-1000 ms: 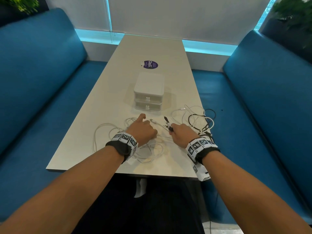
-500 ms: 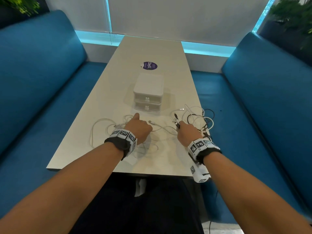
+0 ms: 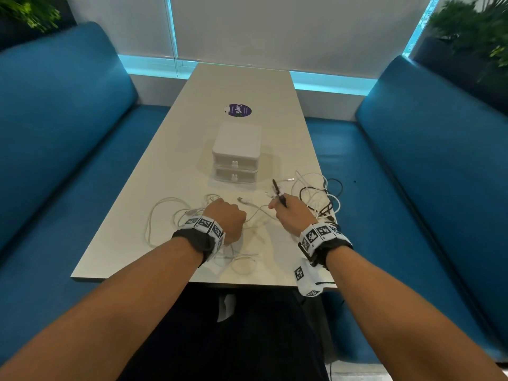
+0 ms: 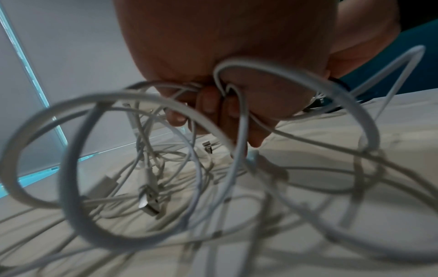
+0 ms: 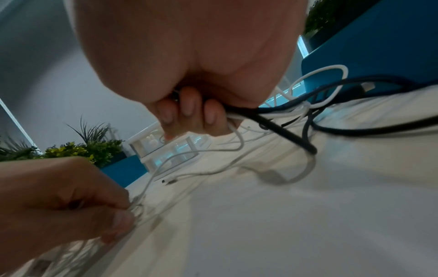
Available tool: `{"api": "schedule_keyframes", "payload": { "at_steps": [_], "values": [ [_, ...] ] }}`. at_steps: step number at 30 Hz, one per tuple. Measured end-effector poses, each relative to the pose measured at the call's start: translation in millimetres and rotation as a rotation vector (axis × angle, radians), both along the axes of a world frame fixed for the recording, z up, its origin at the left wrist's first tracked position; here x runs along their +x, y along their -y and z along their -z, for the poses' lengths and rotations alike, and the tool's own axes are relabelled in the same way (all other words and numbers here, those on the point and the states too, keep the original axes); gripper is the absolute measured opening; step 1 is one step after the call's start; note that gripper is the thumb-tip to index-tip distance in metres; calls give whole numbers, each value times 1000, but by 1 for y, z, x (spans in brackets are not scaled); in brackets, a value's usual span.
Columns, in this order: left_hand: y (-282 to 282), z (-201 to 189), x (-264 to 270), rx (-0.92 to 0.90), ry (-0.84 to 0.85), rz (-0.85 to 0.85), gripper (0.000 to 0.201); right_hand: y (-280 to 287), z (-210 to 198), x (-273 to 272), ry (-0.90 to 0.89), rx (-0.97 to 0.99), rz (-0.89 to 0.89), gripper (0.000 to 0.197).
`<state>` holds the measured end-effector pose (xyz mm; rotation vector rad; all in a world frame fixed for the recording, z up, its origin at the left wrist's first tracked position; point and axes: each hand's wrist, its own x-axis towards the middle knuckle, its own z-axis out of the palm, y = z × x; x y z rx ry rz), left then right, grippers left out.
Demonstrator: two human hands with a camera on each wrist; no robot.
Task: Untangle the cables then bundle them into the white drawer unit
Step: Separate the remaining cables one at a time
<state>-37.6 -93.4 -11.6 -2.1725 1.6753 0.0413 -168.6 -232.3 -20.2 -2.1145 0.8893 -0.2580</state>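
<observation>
A tangle of white cables (image 3: 167, 213) sprawls over the near part of the table, and a black cable (image 3: 320, 193) loops among white ones at the right edge. My left hand (image 3: 228, 215) grips a bunch of white cable loops (image 4: 227, 97) in a fist, just above the tabletop. My right hand (image 3: 288, 213) holds the black cable (image 5: 272, 121) together with a white strand, and the black plug end (image 3: 276, 188) sticks up past the knuckles. The white drawer unit (image 3: 236, 155) stands beyond both hands, both of its drawers closed.
A purple round sticker (image 3: 239, 110) lies on the table (image 3: 247, 83) behind the drawer unit. Blue benches (image 3: 68, 138) flank the table on both sides. The right-hand cable pile sits at the table's right edge. Plants (image 3: 472, 26) stand in the back corners.
Both hands have moved apart and a little forward, the right hand drawing the black cable rightward. The left index finger, pointing a second ago, is now curled into the fist.
</observation>
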Motion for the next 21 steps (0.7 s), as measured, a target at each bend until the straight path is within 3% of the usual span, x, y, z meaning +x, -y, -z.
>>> {"api": "schedule_keyframes", "payload": {
  "at_steps": [5,10,14,21],
  "values": [
    [7,1,-6,-35,2,49,18,-16,8,7,-156,-72,-188,29],
    [6,8,-3,-50,25,97,23,-18,15,9,-163,-125,-204,23],
    [12,11,-2,-77,-9,131,28,-19,16,12,-141,-156,-191,35],
    [10,18,13,-87,-16,85,21,-11,29,7,-292,-239,-268,21]
  ]
}}
